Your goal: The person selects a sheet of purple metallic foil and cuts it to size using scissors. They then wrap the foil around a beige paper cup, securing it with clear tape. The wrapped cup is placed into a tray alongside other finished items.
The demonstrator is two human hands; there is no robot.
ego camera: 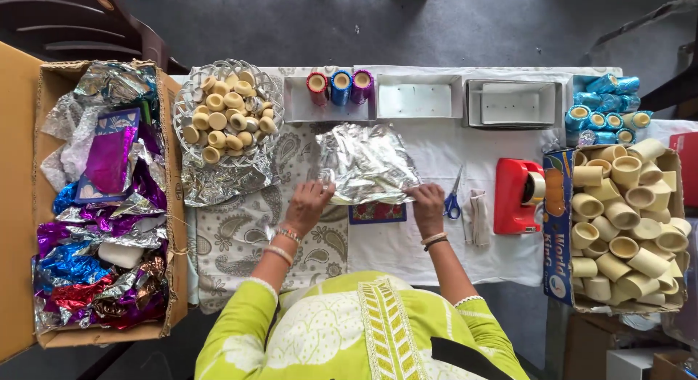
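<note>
Off the tabletop's left edge stood a cardboard box (102, 205) heaped with crumpled coloured foil; near the table's far-left corner a clear basket (190, 96) held cream cups; along the far edge, three foil-wrapped cups (339, 87) stood in a white tray (298, 104); at the tabletop's middle lay a silver foil sheet (366, 162), its near edge pinched at the left corner by the left hand (311, 202) and at the right corner by the right hand (427, 204), fingers closed on it; just right lay blue scissors (452, 198); then a red tape dispenser (518, 196); at the right edge, a carton (557, 227) of cream cups.
</note>
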